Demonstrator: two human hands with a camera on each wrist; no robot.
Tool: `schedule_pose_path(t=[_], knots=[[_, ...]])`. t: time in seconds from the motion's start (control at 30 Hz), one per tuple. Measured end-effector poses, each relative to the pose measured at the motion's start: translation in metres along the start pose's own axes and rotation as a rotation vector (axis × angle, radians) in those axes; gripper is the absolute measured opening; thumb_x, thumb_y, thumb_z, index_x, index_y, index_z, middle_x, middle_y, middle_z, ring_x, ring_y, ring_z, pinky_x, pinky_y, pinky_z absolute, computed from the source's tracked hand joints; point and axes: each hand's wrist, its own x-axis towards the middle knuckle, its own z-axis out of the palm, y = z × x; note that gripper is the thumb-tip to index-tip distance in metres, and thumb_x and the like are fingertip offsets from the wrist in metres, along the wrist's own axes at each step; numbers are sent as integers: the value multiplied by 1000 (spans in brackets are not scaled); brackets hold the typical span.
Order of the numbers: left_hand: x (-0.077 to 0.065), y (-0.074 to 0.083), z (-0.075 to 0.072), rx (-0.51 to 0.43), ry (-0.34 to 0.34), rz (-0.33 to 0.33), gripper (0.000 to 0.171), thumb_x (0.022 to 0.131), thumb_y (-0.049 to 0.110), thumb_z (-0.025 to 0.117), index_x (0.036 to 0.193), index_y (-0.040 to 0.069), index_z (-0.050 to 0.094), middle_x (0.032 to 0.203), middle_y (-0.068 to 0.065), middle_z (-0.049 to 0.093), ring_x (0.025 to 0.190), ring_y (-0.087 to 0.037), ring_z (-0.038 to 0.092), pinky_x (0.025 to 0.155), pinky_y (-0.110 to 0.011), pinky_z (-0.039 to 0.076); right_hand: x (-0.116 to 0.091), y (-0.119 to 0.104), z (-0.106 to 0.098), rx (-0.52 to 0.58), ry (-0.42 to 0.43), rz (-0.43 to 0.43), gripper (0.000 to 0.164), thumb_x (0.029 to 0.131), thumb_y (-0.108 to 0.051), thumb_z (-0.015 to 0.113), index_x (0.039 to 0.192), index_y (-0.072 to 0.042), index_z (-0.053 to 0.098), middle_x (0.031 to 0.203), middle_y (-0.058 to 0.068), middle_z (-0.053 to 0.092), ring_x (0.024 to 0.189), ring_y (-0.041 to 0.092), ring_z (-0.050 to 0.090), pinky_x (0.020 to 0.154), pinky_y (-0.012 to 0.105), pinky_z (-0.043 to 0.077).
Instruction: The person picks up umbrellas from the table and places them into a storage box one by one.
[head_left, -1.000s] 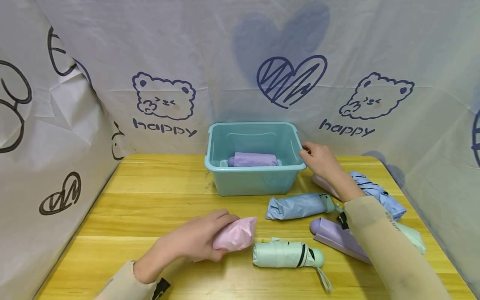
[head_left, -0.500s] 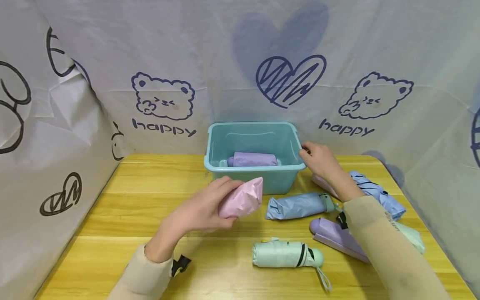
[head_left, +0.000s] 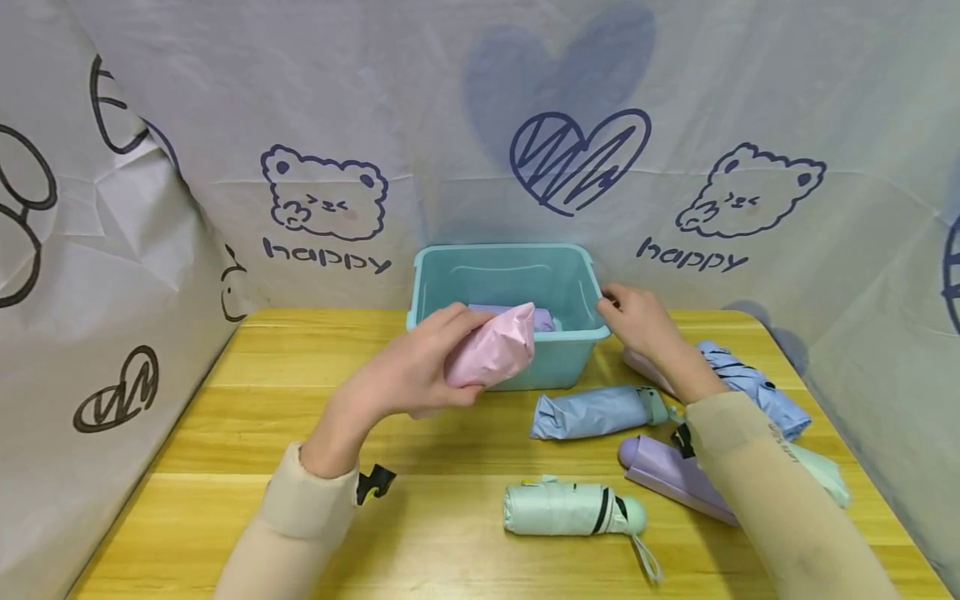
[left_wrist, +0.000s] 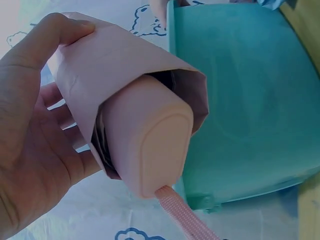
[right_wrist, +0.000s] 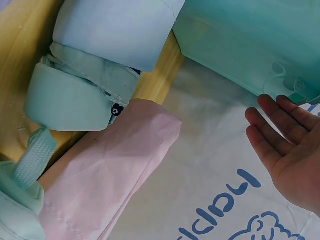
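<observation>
My left hand (head_left: pixel 416 367) grips a pink folded umbrella (head_left: pixel 495 350) in its sleeve, tilted up before the front left of the teal bin (head_left: pixel 558 362). In the left wrist view the umbrella's rounded handle (left_wrist: pixel 165 145) and its strap (left_wrist: pixel 182 212) point towards the camera, and the thumb presses along the sleeve. A purple folded umbrella (head_left: pixel 543 320) lies inside the bin, partly hidden behind the pink one. My right hand (head_left: pixel 641 321) is at the bin's right rim. Its fingers (right_wrist: pixel 287 135) show fairly straight beside the bin wall in the right wrist view.
On the wooden table (head_left: pixel 247 433) lie more folded umbrellas: a blue one (head_left: pixel 588 414) before the bin, a mint one (head_left: pixel 562 509) nearer, a purple one (head_left: pixel 678 475), and a blue striped one (head_left: pixel 757 387) beyond the right forearm. Another pink one (right_wrist: pixel 110 170) lies below the right hand.
My left hand has lifted the pink umbrella from the table and carried it up and forward to the bin's front rim. My right hand has stayed at the bin's right side.
</observation>
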Motion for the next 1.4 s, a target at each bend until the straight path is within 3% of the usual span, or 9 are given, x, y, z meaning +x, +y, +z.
schedule_pose_path(t=[0.37,0.8,1.0,1.4], knots=[[27,0,-23,95,-54,-24,74,75,20,83,143,8,56,120,-5,60,101,-19,55,83,-34,52,1,-2,0,6,-13,7,49,104,-29,41,136,3,59,132,25,64,120,44,60,105,59,46],[62,-3,-45,230,-221,-62,74,80,27,81,147,14,55,121,-4,58,100,-20,54,85,-36,50,1,-1,0,-4,-8,9,48,103,-30,41,134,1,61,130,24,66,114,42,61,101,58,47],[79,-5,-49,294,-309,-103,73,81,29,81,149,22,54,120,1,54,99,-19,51,80,-37,50,0,-1,-1,-5,-21,17,50,104,-31,40,136,1,60,132,25,65,116,42,61,103,58,47],[114,-17,-44,371,-471,-107,69,80,26,82,144,20,57,118,2,54,100,-18,52,83,-37,50,0,0,-1,-5,-25,32,49,104,-32,40,134,1,60,130,25,65,113,41,60,102,59,47]])
